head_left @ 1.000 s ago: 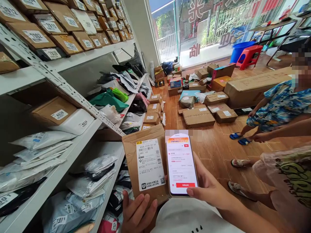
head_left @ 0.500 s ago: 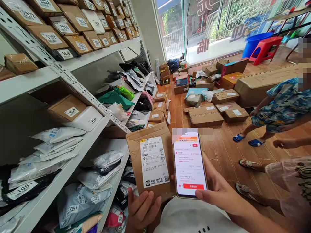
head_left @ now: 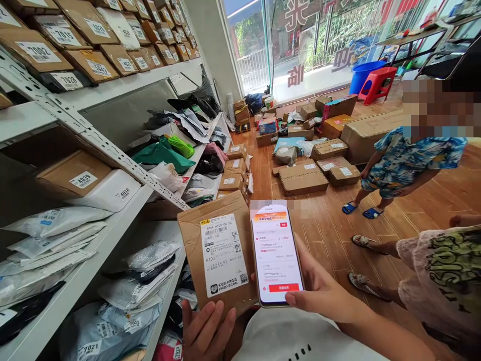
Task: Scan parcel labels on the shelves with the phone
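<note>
A brown cardboard parcel point(head_left: 191, 250) with a white shipping label point(head_left: 225, 255) is held tilted up in front of me. My left hand point(head_left: 206, 326) grips its lower edge, the fingers lying over the front face and the palm mostly out of sight. Beside it on the right is a smartphone point(head_left: 278, 255) with a lit screen, a red bar low on the display. My right hand point(head_left: 319, 291) is wrapped round the phone, thumb at its lower right corner, the other fingers largely hidden behind it. Phone and parcel sit edge to edge.
White metal shelving point(head_left: 93, 135) on the left carries numbered boxes and plastic mailers point(head_left: 56, 220). Several cartons point(head_left: 304, 178) lie on the wooden floor ahead. Two people stand at the right, one in a blue patterned outfit point(head_left: 398, 155). A red stool point(head_left: 378, 85) and blue bucket point(head_left: 364, 75) stand farther back.
My view has turned a little to the right, so the shelves and floor cartons shift left in the picture. Both hands keep their hold on the parcel and the phone.
</note>
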`<state>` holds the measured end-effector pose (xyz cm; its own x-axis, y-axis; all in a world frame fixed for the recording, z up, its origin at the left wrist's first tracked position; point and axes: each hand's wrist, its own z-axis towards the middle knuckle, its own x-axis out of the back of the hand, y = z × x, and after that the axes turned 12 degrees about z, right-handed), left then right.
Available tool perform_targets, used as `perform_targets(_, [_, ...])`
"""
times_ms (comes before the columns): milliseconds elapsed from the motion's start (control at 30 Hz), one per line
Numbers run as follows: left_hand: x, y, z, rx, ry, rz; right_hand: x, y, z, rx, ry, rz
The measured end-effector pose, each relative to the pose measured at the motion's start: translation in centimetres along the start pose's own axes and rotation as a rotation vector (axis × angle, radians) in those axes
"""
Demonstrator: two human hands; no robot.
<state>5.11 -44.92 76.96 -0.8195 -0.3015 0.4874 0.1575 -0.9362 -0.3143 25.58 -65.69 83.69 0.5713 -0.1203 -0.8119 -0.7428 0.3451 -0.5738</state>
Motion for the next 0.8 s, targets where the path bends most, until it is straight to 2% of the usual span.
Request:
perform_targets(167, [0.0, 0.1, -0.2, 0.007, 0.002, -0.013, -0.2, -0.1, 0.0, -0.016, -0.004, 0.012])
perform_targets(367, [0.5, 0.8, 1.5, 0.033, 0.011, -0.04, -0.3, -0.2, 0.0, -0.017, 0.014, -0.02])
perform_targets(500, [1.1, 1.1, 2.2, 0.035, -0.029, -0.003, -0.2, -0.2, -0.1, -0.019, 0.019, -0.041])
perform_targets(800, [0.6, 1.2, 3.2, 0.023, 0.028, 0.005, -0.1, 0.1, -0.3, -0.028, 0.07, -0.082])
